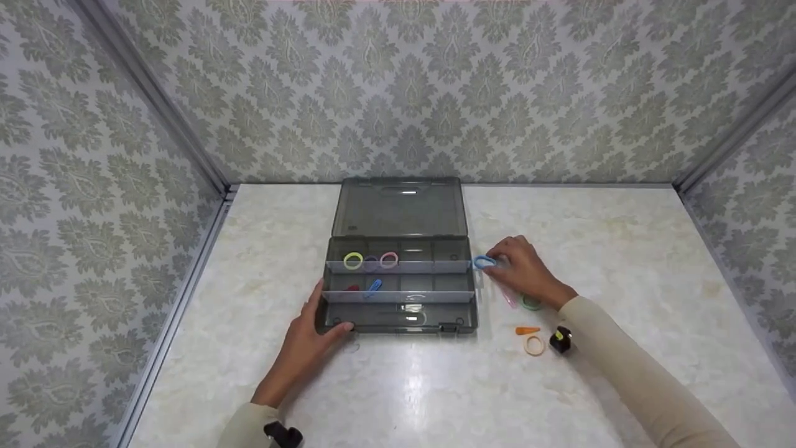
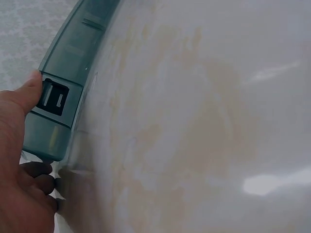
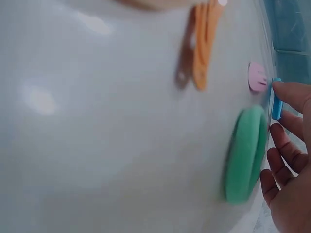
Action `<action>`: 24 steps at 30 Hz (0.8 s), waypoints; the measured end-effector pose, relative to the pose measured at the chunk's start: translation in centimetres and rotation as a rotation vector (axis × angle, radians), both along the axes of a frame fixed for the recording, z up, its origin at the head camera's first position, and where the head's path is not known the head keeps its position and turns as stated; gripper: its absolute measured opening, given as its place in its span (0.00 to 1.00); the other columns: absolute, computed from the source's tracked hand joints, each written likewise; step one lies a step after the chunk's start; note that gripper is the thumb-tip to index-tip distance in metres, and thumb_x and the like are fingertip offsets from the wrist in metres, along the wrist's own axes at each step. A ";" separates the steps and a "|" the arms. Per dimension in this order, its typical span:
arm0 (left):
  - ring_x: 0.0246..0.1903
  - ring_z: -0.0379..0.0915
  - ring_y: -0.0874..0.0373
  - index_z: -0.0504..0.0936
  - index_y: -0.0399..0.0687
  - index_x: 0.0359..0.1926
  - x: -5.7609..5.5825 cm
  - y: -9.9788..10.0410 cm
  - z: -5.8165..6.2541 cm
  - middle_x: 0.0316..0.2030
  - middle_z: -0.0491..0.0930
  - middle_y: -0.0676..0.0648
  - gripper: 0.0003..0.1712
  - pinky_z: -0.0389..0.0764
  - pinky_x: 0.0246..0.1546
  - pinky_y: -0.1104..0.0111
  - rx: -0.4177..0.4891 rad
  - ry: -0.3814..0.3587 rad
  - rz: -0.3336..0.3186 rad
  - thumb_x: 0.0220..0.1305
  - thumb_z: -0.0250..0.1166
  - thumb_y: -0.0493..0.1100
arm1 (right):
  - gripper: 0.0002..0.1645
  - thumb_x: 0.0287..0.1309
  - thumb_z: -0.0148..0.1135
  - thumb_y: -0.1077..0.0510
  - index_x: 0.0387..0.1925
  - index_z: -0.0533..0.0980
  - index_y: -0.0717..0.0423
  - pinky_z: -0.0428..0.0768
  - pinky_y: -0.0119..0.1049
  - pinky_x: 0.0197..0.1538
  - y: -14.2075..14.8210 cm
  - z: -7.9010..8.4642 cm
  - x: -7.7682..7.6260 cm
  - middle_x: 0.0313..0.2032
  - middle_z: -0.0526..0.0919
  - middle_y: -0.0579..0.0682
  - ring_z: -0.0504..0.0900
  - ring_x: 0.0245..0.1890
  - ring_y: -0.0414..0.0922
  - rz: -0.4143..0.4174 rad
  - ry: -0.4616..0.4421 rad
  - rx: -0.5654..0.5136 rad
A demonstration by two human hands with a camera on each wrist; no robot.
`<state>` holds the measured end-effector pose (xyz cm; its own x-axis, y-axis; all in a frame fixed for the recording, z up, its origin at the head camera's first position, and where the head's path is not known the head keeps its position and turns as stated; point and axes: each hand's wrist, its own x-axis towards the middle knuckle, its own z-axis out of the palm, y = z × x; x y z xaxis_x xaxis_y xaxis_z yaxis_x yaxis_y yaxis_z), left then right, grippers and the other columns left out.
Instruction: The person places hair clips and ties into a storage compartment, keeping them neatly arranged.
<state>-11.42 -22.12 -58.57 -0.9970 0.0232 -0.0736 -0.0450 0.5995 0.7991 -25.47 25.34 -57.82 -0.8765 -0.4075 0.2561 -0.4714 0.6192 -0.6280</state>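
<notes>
An organizer box of dark see-through plastic lies on the table with its lid laid back. My left hand grips its front left corner, thumb on the front wall near a latch and fingers along the side. Just right of the box, my right hand pinches a blue hair tie between thumb and forefinger. Yellow, purple and pink hair ties sit in the back row. The middle row holds a blue hair clip and a red piece.
Under and beside the right hand lie a pink hair clip and a green hair tie. Nearer the front are an orange hair clip and a peach hair tie. Patterned walls enclose the table's back and sides.
</notes>
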 end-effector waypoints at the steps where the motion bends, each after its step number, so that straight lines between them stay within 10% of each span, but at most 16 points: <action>1: 0.85 0.51 0.37 0.45 0.56 0.92 0.0 0.0 0.0 0.86 0.55 0.38 0.66 0.56 0.83 0.40 0.007 0.006 0.000 0.69 0.78 0.63 | 0.12 0.64 0.82 0.59 0.47 0.91 0.60 0.72 0.52 0.53 0.1 0.1 0.0 0.45 0.88 0.56 0.76 0.48 0.56 0.000 0.000 0.000; 24: 0.85 0.51 0.41 0.45 0.50 0.91 0.2 0.4 0.0 0.87 0.54 0.39 0.65 0.56 0.83 0.43 0.051 0.031 0.006 0.71 0.77 0.60 | 0.12 0.67 0.80 0.59 0.48 0.89 0.60 0.71 0.58 0.61 1.4 2.6 0.2 0.49 0.86 0.58 0.74 0.55 0.57 -0.048 -0.003 -0.003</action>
